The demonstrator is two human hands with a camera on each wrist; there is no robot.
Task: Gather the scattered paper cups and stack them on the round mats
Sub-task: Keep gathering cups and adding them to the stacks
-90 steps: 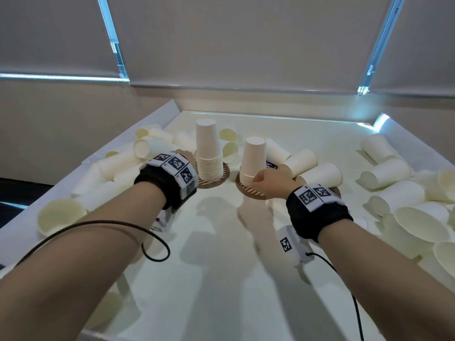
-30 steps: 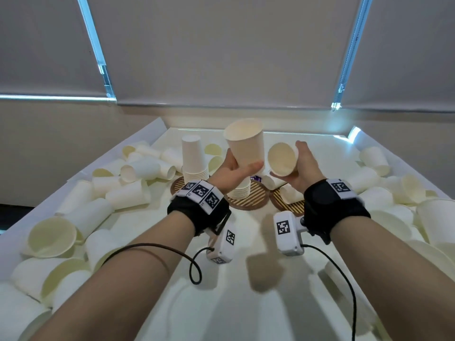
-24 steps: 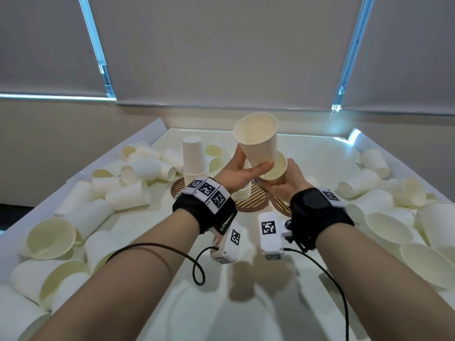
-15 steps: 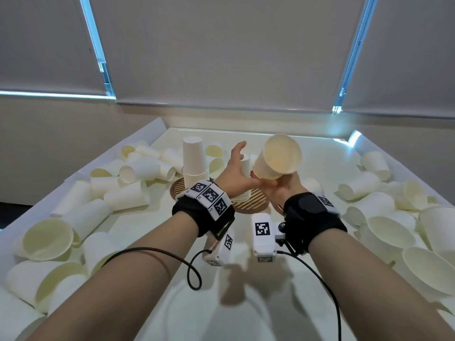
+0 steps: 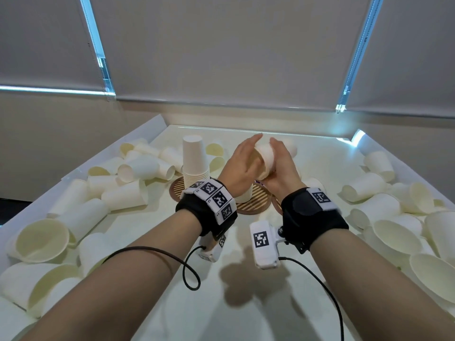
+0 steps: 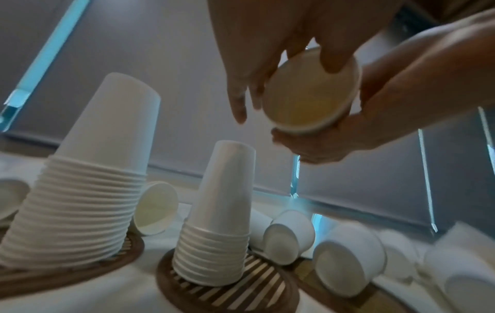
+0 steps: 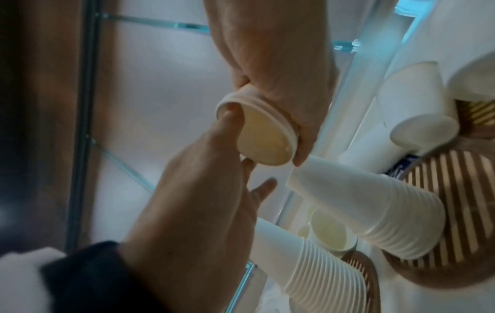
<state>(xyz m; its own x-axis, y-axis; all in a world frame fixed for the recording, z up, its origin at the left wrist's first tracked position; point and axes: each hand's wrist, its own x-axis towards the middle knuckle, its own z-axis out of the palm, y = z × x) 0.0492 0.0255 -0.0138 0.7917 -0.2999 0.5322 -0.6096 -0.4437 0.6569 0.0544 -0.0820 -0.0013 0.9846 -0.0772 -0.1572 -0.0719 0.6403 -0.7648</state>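
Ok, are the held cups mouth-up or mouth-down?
Mouth-down, tilted: both wrist views look up into the open mouth of the held cups, gripped by the right hand.

matt paper cups (image 5: 194, 156), slatted wooden mats (image 5: 253, 205), smooth table (image 5: 138, 225), cloth wristbands (image 5: 310, 217)

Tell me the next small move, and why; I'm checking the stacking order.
Probably lower the nested cups, mouth down in the right hand's grip, onto the shorter stack on the middle mat: they hang just above it, turned the same way.
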